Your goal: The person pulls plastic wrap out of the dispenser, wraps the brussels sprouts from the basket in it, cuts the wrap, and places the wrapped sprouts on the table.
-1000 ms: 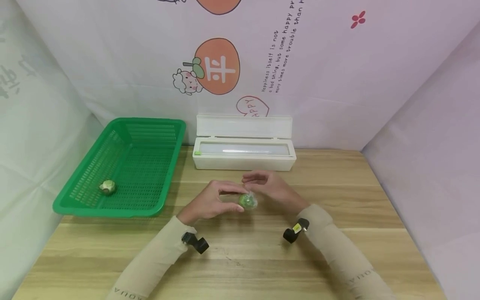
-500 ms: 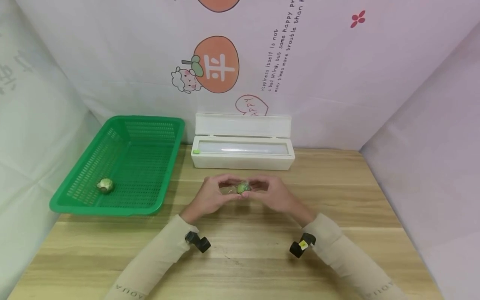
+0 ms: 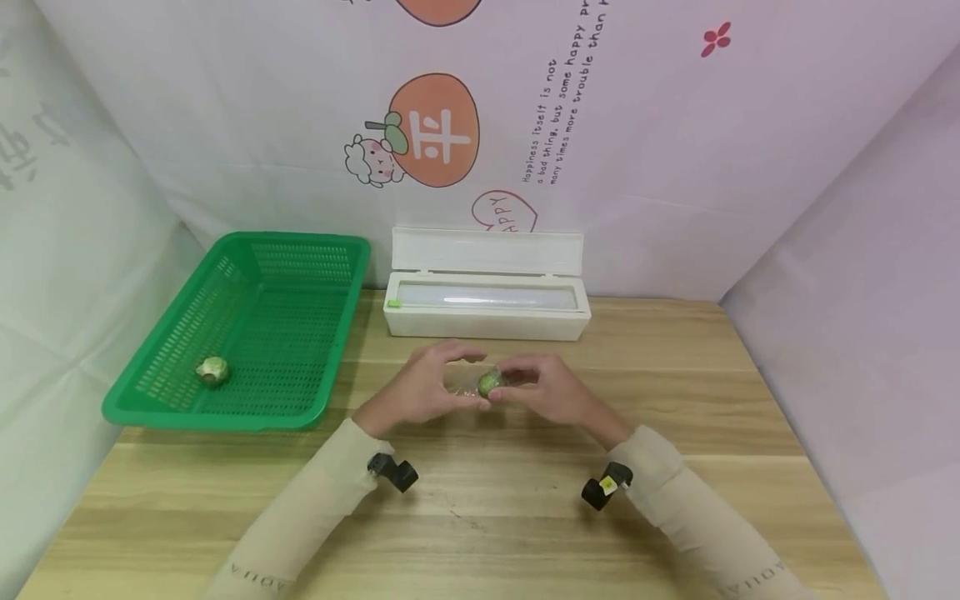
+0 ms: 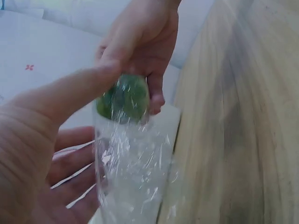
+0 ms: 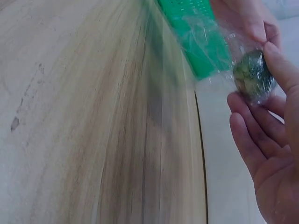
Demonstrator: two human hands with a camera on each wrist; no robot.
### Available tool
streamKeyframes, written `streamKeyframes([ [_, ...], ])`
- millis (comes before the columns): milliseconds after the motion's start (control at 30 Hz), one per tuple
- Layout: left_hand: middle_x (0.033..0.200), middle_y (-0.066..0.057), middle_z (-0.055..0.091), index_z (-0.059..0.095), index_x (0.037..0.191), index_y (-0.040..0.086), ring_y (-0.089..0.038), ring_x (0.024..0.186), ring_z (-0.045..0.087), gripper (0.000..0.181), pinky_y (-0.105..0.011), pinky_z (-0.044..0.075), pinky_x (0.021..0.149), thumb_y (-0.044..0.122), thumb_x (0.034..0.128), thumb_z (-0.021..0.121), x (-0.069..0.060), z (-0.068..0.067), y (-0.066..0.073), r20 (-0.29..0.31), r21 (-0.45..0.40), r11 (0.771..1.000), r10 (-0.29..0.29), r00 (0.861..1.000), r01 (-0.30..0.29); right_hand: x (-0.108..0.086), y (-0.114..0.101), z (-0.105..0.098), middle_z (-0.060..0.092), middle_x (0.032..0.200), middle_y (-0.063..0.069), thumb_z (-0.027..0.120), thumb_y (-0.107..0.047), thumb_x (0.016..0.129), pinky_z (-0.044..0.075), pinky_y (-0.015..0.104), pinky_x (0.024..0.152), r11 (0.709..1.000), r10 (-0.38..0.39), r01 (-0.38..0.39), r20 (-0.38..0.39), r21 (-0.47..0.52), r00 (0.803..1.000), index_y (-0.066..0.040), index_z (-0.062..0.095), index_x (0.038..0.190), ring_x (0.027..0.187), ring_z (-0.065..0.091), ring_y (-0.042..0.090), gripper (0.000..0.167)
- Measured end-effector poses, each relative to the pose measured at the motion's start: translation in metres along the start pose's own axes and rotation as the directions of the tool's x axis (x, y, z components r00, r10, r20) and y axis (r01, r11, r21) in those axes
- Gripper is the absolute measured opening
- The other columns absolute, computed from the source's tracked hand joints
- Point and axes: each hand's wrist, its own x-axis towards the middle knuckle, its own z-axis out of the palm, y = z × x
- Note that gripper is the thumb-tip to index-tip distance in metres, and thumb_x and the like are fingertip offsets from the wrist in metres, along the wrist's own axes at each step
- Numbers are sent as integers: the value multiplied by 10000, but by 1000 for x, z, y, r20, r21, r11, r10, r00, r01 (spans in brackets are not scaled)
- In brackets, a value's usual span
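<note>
A Brussels sprout (image 3: 490, 383) in clear cling film is held between the thumb and fingers of my right hand (image 3: 551, 392), above the table. Its film is wrinkled and shiny, and a loose tail of cling film (image 4: 135, 163) trails from the sprout toward my left hand (image 3: 420, 387). My left thumb reaches up to the sprout, while the other left fingers stand apart from it, spread beside the film. In the right wrist view, the wrapped sprout (image 5: 253, 74) rests against my right fingertips (image 5: 236, 100), with the left hand just behind.
A green plastic basket (image 3: 217, 421) stands at the left with another Brussels sprout (image 3: 213, 371) inside. Behind my hands sits a white cling film dispenser (image 3: 487, 325), lid raised, with a small green slider at its left end. Printed cloth walls surround the wooden table (image 3: 480, 533).
The sprout has passed from my left hand to my right. My left fingers, near the sprout half a second ago, have spread away from the thumb, and a film tail shows between the hands.
</note>
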Motion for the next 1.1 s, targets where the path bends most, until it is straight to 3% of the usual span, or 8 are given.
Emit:
streamKeyframes([
  [133,1339,-29,729,678,1375,110,-224,1303,654,645,-490,510,1173,392,840,903,4,-1,-2,116,-17,1000,-25,993,27,-2,2,-1,791,1172,38,822,-245,933,631,323,981,1000,-21,20,33,15,999,-98,776,1204,1028,750,149,311],
  [233,1268,-17,761,716,1316,119,-194,1221,696,548,-464,548,1135,357,855,895,4,0,-3,151,-40,998,-39,988,45,-3,3,-1,787,1187,60,812,-233,943,633,317,977,999,-32,31,49,20,998,-82,769,1216,1035,753,155,315],
  [500,1102,13,815,800,1134,137,-148,1055,750,308,-461,607,1042,310,889,870,1,4,-3,121,-134,988,-58,991,74,-2,3,-2,798,1170,38,780,-249,971,634,340,985,1000,-16,16,42,-6,999,-105,788,1174,1047,756,150,249],
  [733,1011,41,808,808,1094,149,-93,936,729,292,-384,628,966,290,855,899,1,5,-3,72,-170,978,-109,991,120,-1,4,0,776,1251,44,787,-274,967,612,403,1048,1000,11,-12,28,26,1000,-112,761,1244,1117,751,180,322],
  [900,1082,24,796,786,1130,158,-145,1039,726,330,-444,589,1066,284,848,902,2,5,-3,81,-191,974,-104,991,118,-1,6,-1,778,1222,33,813,-299,944,609,437,1048,998,51,-51,4,47,999,-122,755,1239,1093,744,189,349],
  [1100,1299,10,736,693,1342,161,-203,1232,666,525,-468,538,1134,350,883,865,1,3,-7,149,-227,960,-130,980,161,-1,5,-5,774,1194,16,810,-345,942,624,377,1009,994,91,-90,-13,61,996,-137,753,1242,1081,733,183,369],
])
